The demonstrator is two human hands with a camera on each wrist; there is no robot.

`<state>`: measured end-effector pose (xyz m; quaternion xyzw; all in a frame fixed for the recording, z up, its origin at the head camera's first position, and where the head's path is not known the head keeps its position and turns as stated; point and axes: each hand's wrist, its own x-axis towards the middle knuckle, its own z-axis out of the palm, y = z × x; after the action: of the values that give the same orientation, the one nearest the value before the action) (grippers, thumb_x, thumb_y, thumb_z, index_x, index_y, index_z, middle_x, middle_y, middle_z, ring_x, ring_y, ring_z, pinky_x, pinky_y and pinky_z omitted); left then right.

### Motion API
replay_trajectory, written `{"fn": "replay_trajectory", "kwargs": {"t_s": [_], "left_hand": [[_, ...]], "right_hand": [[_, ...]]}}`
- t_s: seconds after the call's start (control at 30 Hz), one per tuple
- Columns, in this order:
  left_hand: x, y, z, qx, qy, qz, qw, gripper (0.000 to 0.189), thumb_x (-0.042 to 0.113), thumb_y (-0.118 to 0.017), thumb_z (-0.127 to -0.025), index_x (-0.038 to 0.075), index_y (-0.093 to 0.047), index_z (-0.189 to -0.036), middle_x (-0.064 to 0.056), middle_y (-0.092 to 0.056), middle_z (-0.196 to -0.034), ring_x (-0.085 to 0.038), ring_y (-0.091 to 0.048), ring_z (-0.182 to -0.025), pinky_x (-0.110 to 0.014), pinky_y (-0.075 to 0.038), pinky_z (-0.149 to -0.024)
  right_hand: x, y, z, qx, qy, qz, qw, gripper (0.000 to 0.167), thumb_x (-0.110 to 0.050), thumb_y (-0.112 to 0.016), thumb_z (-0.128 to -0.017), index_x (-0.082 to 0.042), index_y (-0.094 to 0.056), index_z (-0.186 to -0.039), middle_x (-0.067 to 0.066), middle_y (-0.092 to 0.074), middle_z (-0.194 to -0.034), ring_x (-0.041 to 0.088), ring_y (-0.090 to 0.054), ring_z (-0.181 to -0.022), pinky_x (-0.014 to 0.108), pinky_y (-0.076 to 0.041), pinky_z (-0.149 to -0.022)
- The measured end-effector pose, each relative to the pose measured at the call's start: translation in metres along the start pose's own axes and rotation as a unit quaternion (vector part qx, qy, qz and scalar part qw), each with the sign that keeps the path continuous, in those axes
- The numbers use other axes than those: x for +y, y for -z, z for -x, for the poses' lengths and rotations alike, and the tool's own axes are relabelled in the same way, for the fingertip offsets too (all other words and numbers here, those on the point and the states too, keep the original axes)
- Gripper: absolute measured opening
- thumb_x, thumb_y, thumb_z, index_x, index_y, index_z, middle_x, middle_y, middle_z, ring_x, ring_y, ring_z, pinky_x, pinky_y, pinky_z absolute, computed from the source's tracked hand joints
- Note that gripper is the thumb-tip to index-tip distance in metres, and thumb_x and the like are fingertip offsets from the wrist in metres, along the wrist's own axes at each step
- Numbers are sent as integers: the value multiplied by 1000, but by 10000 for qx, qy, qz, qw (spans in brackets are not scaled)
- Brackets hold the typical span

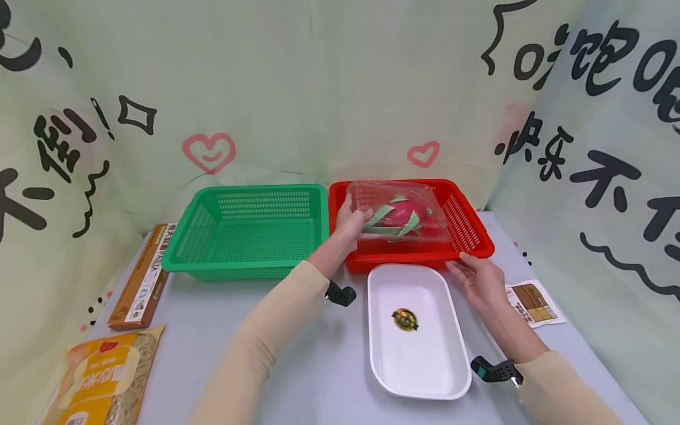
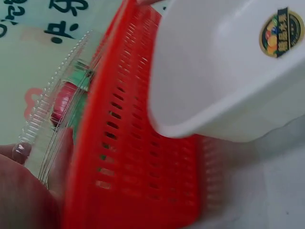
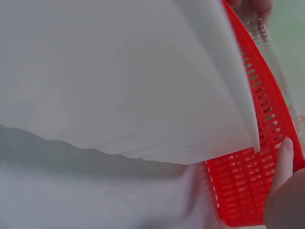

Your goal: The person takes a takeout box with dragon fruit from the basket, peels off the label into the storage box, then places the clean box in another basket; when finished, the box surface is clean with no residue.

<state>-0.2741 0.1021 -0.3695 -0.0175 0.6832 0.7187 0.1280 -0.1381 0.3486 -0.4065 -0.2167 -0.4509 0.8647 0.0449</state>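
My left hand [image 1: 352, 223] holds the left end of a clear plastic box [image 1: 432, 227], thumb and fingers on either side of it. A pink dragon fruit [image 1: 406, 212] with green leaf tips shows through the plastic. The box is over the red basket [image 1: 470, 236]; in the left wrist view the plastic box [image 2: 40, 129] rises above the basket's rim. At the basket's front right corner my right hand [image 1: 480, 280] pinches the rim, its thumb [image 3: 284, 155] against the outer wall in the right wrist view. Directly in front of the basket sits a white tray [image 1: 419, 360] with a round sticker.
To the left of the red basket stands a green basket [image 1: 255, 242]. A brown pasta box [image 1: 143, 277] and a yellow-labelled bag [image 1: 106, 378] lie along the table's left side. Past my right wrist lies a flat brown-and-white packet [image 1: 536, 302]. Curtains enclose the table [image 1: 212, 330].
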Motion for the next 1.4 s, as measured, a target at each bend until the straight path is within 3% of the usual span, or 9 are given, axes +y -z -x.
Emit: {"fn": "replay_trajectory", "kwargs": {"t_s": [0.07,0.2,0.47,0.63,0.8,0.93,1.1,1.23,1.4], "left_hand": [[-9,0,-3,119,99,-118,9998,83,21,-64,-95,28,-14,-160,-4,-35,-158,-26,-35,-141,-43,-51,-105],[-20,-1,-7,17,164,-68,9998,82,19,-63,-95,27,-14,-161,-5,-32,-160,-28,-33,-143,-45,-48,-109],[-23,-5,-12,-49,392,-73,9992,81,21,-63,-95,22,-14,-160,-9,-35,-155,-29,-34,-141,-50,-42,-114],[-24,-6,-12,-189,502,-302,9981,82,21,-60,-97,21,-8,-161,-12,-38,-150,-29,-39,-136,-48,-48,-108],[-25,-8,-14,-220,647,-694,9952,82,21,-59,-98,21,-6,-161,-13,-35,-151,-29,-35,-138,-48,-43,-114],[-26,-8,-17,-65,483,-904,9947,77,16,-62,-96,18,-16,-158,-13,-35,-149,-28,-35,-138,-47,-44,-112],[-27,-9,-18,176,10,-1133,9934,77,10,-63,-93,16,-21,-157,-10,-28,-155,-28,-35,-138,-46,-46,-110],[-27,-12,-15,214,-577,-1920,9795,83,11,-66,-91,15,-19,-158,-8,-25,-159,-28,-32,-142,-47,-46,-111],[-25,-14,-10,49,-1443,-3033,9419,73,15,-66,-91,15,-30,-155,-4,-34,-157,-24,-34,-142,-46,-45,-112]], "right_hand": [[1,-1,0,37,-66,69,9999,89,-20,-70,-92,-22,-13,-160,-4,-50,-128,10,-70,-104,27,-55,-93],[0,-2,1,80,-118,107,9998,88,-21,-72,-91,-21,-16,-159,-2,-50,-130,10,-71,-102,27,-55,-93],[-1,-1,1,33,-35,73,10000,77,-22,-73,-90,-21,-27,-151,-1,-51,-133,12,-71,-103,27,-57,-91],[0,-1,1,-3,21,122,9999,63,-22,-72,-91,-21,-35,-143,-1,-54,-129,12,-70,-104,27,-57,-90],[1,-1,0,15,41,184,9998,69,-22,-69,-93,-21,-30,-150,-2,-53,-131,12,-70,-106,27,-56,-91],[2,-2,-1,53,62,280,9996,76,-24,-70,-92,-20,-25,-154,-2,-53,-132,12,-70,-106,27,-56,-92],[3,-2,0,45,39,276,9996,82,-27,-74,-89,-20,-24,-154,-1,-55,-129,12,-71,-104,27,-56,-91],[4,-4,2,5,58,303,9995,82,-28,-73,-89,-20,-24,-154,-1,-54,-129,11,-70,-103,26,-56,-91],[5,-4,5,-51,86,540,9985,78,-33,-71,-89,-22,-25,-152,-2,-55,-125,10,-69,-102,27,-56,-91]]}}
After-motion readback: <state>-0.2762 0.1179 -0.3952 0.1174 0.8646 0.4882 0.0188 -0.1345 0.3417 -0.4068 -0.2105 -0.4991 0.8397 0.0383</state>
